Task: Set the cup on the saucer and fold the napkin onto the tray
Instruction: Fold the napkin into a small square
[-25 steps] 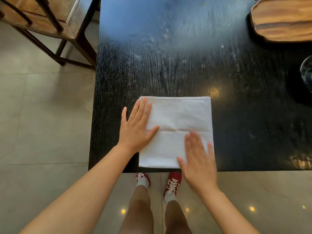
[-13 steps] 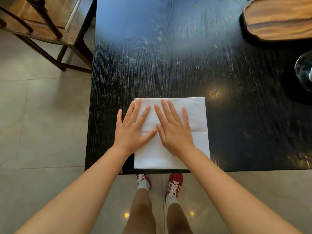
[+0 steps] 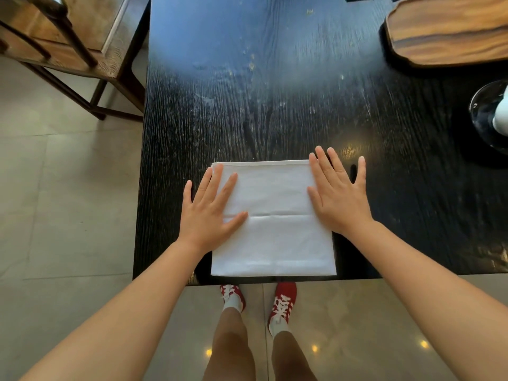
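A white napkin (image 3: 275,224), folded into a square with a crease across its middle, lies flat near the front edge of the black table (image 3: 275,105). My left hand (image 3: 209,213) rests palm down on its left edge, fingers spread. My right hand (image 3: 338,193) presses flat on its right edge, fingers spread, partly on the table. A wooden tray (image 3: 450,31) sits at the far right corner. At the right edge a clear glass saucer (image 3: 483,116) shows with part of a white cup (image 3: 501,114) on it, mostly cut off.
A wooden chair (image 3: 71,45) stands beside the table's far left corner. The table's front edge (image 3: 275,280) runs just below the napkin, with my legs and red shoes (image 3: 283,301) under it on the tiled floor.
My right hand slid from the napkin's near right part to its middle, then out to its right edge. My left hand stayed on the left side.
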`<act>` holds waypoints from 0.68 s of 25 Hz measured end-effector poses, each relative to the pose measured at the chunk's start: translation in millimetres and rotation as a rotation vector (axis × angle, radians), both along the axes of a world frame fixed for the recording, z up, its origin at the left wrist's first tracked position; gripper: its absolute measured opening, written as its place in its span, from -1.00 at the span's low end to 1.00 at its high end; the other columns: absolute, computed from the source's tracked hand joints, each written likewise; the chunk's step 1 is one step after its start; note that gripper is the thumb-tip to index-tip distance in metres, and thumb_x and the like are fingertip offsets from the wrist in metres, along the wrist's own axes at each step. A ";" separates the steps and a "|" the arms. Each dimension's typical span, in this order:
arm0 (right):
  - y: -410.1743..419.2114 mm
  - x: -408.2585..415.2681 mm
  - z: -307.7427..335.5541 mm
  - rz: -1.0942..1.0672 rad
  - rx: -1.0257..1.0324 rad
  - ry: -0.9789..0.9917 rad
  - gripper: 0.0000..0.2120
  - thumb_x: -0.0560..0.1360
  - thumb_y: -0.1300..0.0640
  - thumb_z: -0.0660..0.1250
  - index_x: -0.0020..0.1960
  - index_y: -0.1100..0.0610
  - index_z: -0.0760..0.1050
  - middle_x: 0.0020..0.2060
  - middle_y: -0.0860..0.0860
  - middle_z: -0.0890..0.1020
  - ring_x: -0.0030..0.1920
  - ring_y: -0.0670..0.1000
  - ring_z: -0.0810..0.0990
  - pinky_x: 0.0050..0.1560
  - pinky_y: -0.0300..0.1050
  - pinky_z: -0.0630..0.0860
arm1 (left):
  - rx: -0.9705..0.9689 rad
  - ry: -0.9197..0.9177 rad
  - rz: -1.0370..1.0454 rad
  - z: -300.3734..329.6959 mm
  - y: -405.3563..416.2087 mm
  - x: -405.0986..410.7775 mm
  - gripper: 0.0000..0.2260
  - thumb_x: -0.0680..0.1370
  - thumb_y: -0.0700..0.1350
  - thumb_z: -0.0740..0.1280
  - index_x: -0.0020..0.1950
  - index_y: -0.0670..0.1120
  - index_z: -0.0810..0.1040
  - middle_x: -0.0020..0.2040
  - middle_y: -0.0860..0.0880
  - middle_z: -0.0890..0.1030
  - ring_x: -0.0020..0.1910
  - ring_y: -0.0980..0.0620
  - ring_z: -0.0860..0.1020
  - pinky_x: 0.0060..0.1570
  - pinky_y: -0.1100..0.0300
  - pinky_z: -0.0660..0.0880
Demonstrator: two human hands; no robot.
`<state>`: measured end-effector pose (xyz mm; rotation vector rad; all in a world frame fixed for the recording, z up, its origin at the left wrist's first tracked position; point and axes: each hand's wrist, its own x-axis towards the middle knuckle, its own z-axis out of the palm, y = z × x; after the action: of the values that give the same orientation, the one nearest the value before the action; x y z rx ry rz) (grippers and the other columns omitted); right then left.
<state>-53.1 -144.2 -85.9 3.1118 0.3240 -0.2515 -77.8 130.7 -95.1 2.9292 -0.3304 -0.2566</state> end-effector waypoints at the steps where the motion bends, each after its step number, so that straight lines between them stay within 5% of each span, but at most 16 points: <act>1: 1.9 0.5 -0.1 0.003 0.004 -0.011 -0.42 0.53 -0.11 -0.22 0.50 0.08 -0.11 0.52 0.01 -0.03 0.51 0.00 -0.13 0.37 0.29 -0.31 | 0.006 0.002 -0.006 0.0 0.3 0.6 -0.32 0.45 0.34 0.00 0.51 0.12 -0.04 0.55 0.01 -0.08 0.51 0.05 -0.11 0.43 -0.20 -0.11; 6: -2.4 -29.5 22.7 0.120 0.080 -0.084 -0.42 0.55 -0.15 -0.11 0.50 0.06 -0.06 0.51 0.08 0.02 0.50 0.06 -0.08 0.38 0.31 -0.22 | -0.038 -0.148 0.014 18.5 -5.2 -19.1 -0.38 0.53 0.24 0.05 0.52 0.04 0.02 0.54 -0.10 -0.02 0.52 -0.06 -0.09 0.39 -0.26 -0.21; 11: -18.7 -109.4 24.3 0.461 0.122 -0.022 -0.44 0.58 -0.15 -0.10 0.50 0.06 0.01 0.49 0.08 0.11 0.50 0.07 -0.02 0.43 0.25 -0.05 | -0.226 -0.276 -0.324 26.6 2.1 -98.6 -0.60 0.52 0.07 0.29 0.29 -0.11 0.48 0.23 -0.10 0.57 0.27 -0.06 0.48 0.32 -0.04 0.32; 14: -33.1 -127.5 9.7 0.542 0.140 -0.011 -0.51 0.60 -0.04 -0.02 0.49 0.09 0.09 0.46 0.08 0.20 0.50 0.06 0.01 0.45 0.17 -0.02 | -0.219 -0.244 -0.351 17.9 13.2 -119.0 -0.68 0.47 0.01 0.37 0.15 -0.13 0.60 0.09 -0.07 0.65 0.14 -0.03 0.57 0.22 0.05 0.44; 17: -43.9 -134.6 0.7 0.612 0.169 -0.052 -0.42 0.47 0.21 0.33 0.44 0.15 0.22 0.41 0.12 0.31 0.47 0.10 0.15 0.48 0.12 0.08 | -0.223 -0.296 -0.369 11.9 18.6 -122.5 -0.78 0.50 -0.13 0.34 0.09 -0.17 0.63 0.06 -0.11 0.66 0.11 -0.05 0.59 0.21 0.09 0.46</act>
<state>-187.7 -188.0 -85.2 2.9713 1.3113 -0.1361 -200.3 149.3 -83.1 2.6632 -0.8833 0.1610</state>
